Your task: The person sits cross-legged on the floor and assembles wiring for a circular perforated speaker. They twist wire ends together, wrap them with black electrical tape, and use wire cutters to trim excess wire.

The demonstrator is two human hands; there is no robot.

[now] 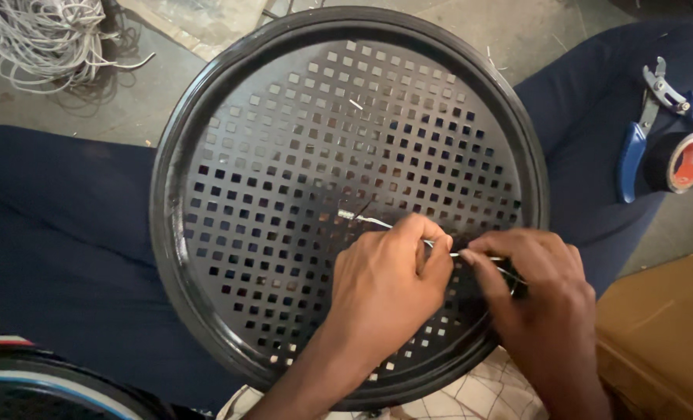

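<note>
Thin wire [366, 221] runs hidden under both hands' grip.

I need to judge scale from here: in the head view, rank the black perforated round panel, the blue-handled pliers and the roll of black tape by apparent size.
1. Black perforated round panel, far the largest.
2. Blue-handled pliers.
3. Roll of black tape, smallest, though close to the pliers in bulk; the pliers run off the frame edge, so that gap is unsure.

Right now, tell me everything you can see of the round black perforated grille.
The grille is a round black disc, apparently glossy metal, with a raised smooth rim around a flat face punched with rows of small square holes. It rests across the person's dark blue lap, face up. A thin pale wire lies on it; the left hand and right hand pinch that wire over its lower right part.
</note>
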